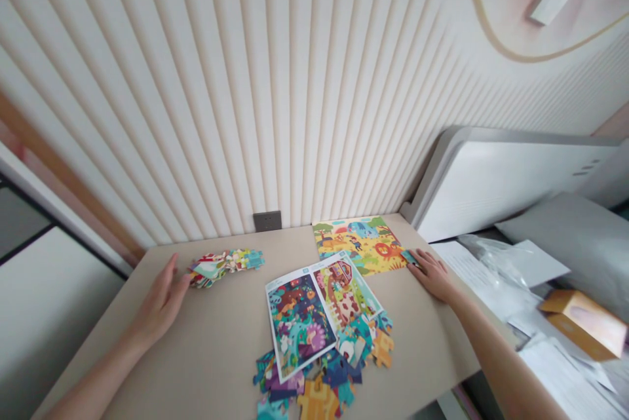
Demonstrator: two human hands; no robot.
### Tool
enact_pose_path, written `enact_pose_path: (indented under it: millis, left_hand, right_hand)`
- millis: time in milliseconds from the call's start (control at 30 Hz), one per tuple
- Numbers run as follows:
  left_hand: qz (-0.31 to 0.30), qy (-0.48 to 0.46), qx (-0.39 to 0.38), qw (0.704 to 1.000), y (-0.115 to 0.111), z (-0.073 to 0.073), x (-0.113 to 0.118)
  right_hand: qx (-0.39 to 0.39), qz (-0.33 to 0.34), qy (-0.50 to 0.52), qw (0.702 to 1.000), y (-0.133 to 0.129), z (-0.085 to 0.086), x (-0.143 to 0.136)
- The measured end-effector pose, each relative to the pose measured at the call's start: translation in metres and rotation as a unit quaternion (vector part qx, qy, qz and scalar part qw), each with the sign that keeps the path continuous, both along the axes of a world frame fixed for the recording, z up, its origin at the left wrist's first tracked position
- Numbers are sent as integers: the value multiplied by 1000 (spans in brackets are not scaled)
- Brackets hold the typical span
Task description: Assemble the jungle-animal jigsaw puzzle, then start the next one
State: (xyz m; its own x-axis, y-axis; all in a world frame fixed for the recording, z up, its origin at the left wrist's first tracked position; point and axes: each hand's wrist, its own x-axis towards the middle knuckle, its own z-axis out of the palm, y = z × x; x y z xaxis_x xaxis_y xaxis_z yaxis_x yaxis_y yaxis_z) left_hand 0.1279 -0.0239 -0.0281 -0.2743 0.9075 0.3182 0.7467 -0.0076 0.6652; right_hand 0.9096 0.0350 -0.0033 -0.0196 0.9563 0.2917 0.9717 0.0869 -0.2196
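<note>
My left hand (163,299) is at the table's left side, fingers apart, beside a long pile of puzzle pieces (223,265). My right hand (432,274) rests at the table's right side, its fingertips on a small teal piece (409,257) by the edge of a yellow animal picture (361,244). In the middle lies a white sheet with two printed pictures (301,322), dark on its left half and a farm scene on its right. Under and in front of it, loose puzzle pieces (318,398) are heaped, blue, purple and orange.
A ribbed wall with a dark socket (268,221) stands behind the table (211,354). On the right are a grey-white headboard (506,177), papers, clear plastic and an open orange box (584,323). A white and black surface is at the left edge.
</note>
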Motion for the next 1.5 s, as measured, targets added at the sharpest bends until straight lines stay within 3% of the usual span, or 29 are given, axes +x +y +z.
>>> enact_pose_path:
  millis: [200,400,667,767,900,967,1033,1167,1300,1400,1500]
  left_hand:
    - [12,-11,-5,1000,-6,-1,-2]
    - [11,6,-8,1000,-3,-1,-3]
    - [-75,189,-22,979,-8,6,11]
    - [-63,213,-8,975,-6,13,24]
    - [-65,203,18,977,2,19,38]
    - [-68,198,24,977,7,20,41]
    - [-67,193,28,979,11,20,44]
    - [-51,178,37,982,15,21,49]
    - [-38,163,49,985,14,24,52]
    - [-44,151,61,986,13,24,52]
    - [-54,136,72,987,14,22,50]
  right_hand:
    - [14,39,-1,999,2,-8,11]
    - [34,-3,-23,999,-3,-6,9]
    - [60,-66,-9,996,-10,-2,0]
    - [76,-84,20,993,-13,5,-5]
    - [102,-93,56,989,-12,32,-30]
    - [105,-56,69,991,-8,48,-66]
    - [88,18,76,993,-2,62,-122]
    - [26,207,75,975,16,72,-282]
    - [-25,308,66,949,38,70,-430]
    - [-37,344,69,936,49,65,-495]
    - [-34,368,75,926,49,60,-517]
